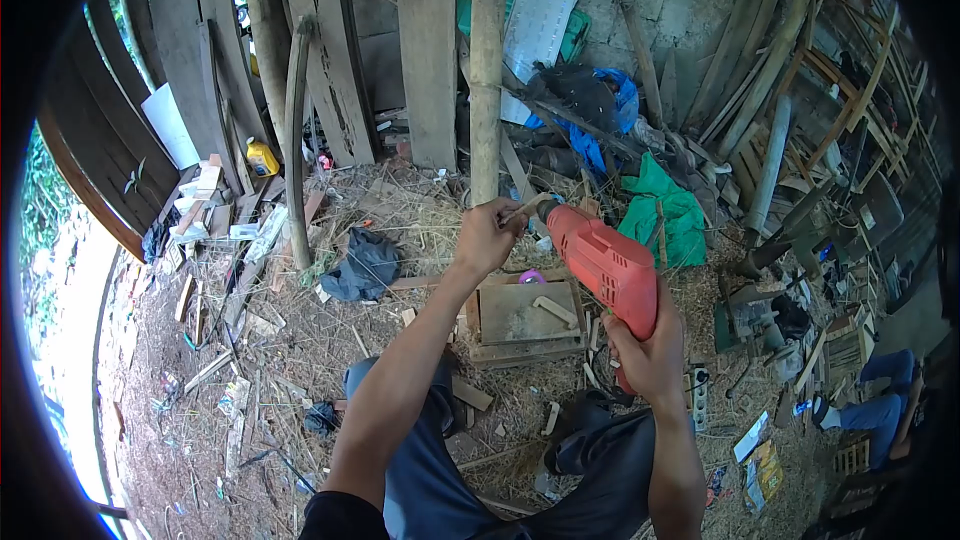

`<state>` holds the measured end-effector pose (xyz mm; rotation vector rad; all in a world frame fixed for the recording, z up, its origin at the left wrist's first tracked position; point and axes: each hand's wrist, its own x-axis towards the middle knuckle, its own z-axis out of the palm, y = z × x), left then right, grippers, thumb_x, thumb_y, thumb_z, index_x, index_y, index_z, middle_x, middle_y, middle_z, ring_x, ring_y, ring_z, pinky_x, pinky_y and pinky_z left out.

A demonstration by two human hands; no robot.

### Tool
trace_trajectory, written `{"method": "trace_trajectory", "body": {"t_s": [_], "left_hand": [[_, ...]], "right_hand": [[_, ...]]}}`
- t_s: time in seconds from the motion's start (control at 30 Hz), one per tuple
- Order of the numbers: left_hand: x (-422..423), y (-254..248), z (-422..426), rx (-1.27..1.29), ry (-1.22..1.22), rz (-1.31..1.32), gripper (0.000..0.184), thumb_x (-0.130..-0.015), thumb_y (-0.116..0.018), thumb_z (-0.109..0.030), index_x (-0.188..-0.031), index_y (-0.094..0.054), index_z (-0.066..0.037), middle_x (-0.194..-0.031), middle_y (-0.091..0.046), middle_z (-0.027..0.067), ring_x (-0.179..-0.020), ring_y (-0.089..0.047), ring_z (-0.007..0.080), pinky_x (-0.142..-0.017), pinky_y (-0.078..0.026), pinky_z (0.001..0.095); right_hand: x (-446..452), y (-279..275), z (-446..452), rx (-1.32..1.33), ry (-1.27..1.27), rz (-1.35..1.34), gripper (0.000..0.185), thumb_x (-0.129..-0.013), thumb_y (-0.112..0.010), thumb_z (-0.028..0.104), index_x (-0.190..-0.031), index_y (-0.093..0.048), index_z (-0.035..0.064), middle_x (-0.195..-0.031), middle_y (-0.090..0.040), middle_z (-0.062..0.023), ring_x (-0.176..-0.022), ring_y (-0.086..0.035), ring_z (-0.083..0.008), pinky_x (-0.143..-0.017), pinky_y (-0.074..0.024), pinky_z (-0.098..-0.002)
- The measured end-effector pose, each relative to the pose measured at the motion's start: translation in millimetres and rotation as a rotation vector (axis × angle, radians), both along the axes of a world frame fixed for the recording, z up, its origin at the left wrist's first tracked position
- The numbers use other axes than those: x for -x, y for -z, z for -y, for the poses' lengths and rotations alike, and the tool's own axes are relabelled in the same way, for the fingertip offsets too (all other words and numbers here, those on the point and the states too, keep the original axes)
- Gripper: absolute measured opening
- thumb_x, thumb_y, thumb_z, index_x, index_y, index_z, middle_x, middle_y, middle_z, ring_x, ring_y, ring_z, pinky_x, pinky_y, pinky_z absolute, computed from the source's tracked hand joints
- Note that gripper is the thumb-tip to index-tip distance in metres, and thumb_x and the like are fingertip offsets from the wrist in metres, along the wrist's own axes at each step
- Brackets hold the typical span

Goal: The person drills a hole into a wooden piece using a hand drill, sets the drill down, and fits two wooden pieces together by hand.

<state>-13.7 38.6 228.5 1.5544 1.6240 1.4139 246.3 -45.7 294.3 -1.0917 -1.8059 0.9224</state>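
My right hand [645, 355] is wrapped round the handle of a red power drill [605, 265], whose chuck points up and left. In front of the chuck, my left hand [490, 235] pinches a small light piece of wood [525, 210], close to an upright bamboo pole [486, 70]. The drill's front end is at or very near this piece; whether they touch is unclear. Below the hands lies a low wooden box [528, 315] with a short wood strip [555, 312] on it and a purple ring [532, 278] at its back edge.
A dark cloth [362, 265] lies on the littered ground to the left, and a green sheet [665, 210] to the right. Behind stand wooden planks [427, 50]. A power strip [699, 398] is right of my knees. Another person's leg [870, 420] shows at far right.
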Motion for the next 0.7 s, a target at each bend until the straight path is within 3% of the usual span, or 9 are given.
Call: {"method": "trace_trajectory", "body": {"t_s": [0.1,0.17,0.3,0.4,0.47,0.57,0.7], "left_hand": [[0.7,4.2,-2.8,-0.008,-0.024,0.012,0.019,-0.086,-0.068,-0.009,-0.099,-0.068,0.005,-0.072,-0.069,0.0152,-0.065,-0.067,0.0191,-0.062,-0.051,0.0323],[3.4,7.4,-5.0,0.004,-0.075,-0.047,0.024,-0.089,-0.068,-0.015,-0.104,-0.067,0.003,-0.071,-0.069,0.0095,-0.062,-0.064,0.0124,-0.058,-0.050,0.0291],[10.0,14.6,-9.7,-0.036,-0.106,-0.095,0.023,-0.089,-0.068,-0.015,-0.103,-0.067,0.004,-0.069,-0.069,0.0106,-0.061,-0.065,0.0124,-0.058,-0.050,0.0291],[23.0,17.3,-11.6,0.001,-0.185,0.027,0.026,-0.090,-0.067,-0.014,-0.108,-0.065,0.004,-0.074,-0.069,0.0080,-0.064,-0.064,0.0127,-0.061,-0.050,0.0286],[25.1,13.9,-10.9,-0.016,-0.030,0.349,0.029,-0.091,-0.065,-0.012,-0.115,-0.063,0.004,-0.085,-0.069,0.0062,-0.072,-0.063,0.0120,-0.068,-0.050,0.0268],[24.9,22.6,-15.7,-0.029,-0.041,0.251,0.031,-0.091,-0.065,-0.011,-0.120,-0.061,0.002,-0.094,-0.066,0.0054,-0.080,-0.061,0.0111,-0.073,-0.050,0.0253],[18.2,23.8,-18.8,-0.095,0.024,0.285,0.026,-0.092,-0.062,-0.006,-0.116,-0.063,0.004,-0.089,-0.068,0.0088,-0.076,-0.062,0.0103,-0.069,-0.050,0.0261]], "right_hand": [[1.2,0.4,2.9,0.037,0.021,-0.050,0.049,-0.080,-0.062,0.003,-0.127,-0.050,-0.0023,-0.105,-0.065,-0.0185,-0.093,-0.066,-0.0285,-0.085,-0.0494,-0.0369],[1.3,-1.1,4.7,0.033,0.032,-0.070,0.048,-0.081,-0.062,0.003,-0.126,-0.050,-0.0028,-0.105,-0.065,-0.0183,-0.093,-0.066,-0.0279,-0.084,-0.0495,-0.0369],[-0.3,-3.1,7.1,-0.012,0.035,-0.065,0.046,-0.081,-0.061,0.002,-0.125,-0.051,-0.0036,-0.104,-0.064,-0.0181,-0.092,-0.066,-0.0263,-0.083,-0.0497,-0.0364],[-2.6,-9.1,10.5,0.000,0.033,-0.103,0.046,-0.080,-0.062,0.002,-0.125,-0.051,-0.0037,-0.105,-0.064,-0.0180,-0.092,-0.065,-0.0244,-0.082,-0.0496,-0.0350],[-3.8,-11.4,11.5,0.035,0.035,-0.121,0.046,-0.080,-0.062,0.001,-0.125,-0.051,-0.0038,-0.105,-0.064,-0.0178,-0.091,-0.064,-0.0231,-0.081,-0.0497,-0.0340],[-3.1,-12.6,11.5,0.036,0.040,-0.167,0.046,-0.079,-0.062,0.002,-0.124,-0.052,-0.0038,-0.103,-0.065,-0.0170,-0.089,-0.064,-0.0215,-0.080,-0.0497,-0.0330],[-4.2,-10.1,9.4,0.008,0.031,-0.139,0.046,-0.079,-0.063,0.002,-0.123,-0.053,-0.0036,-0.100,-0.066,-0.0158,-0.088,-0.065,-0.0204,-0.080,-0.0499,-0.0327]]}}
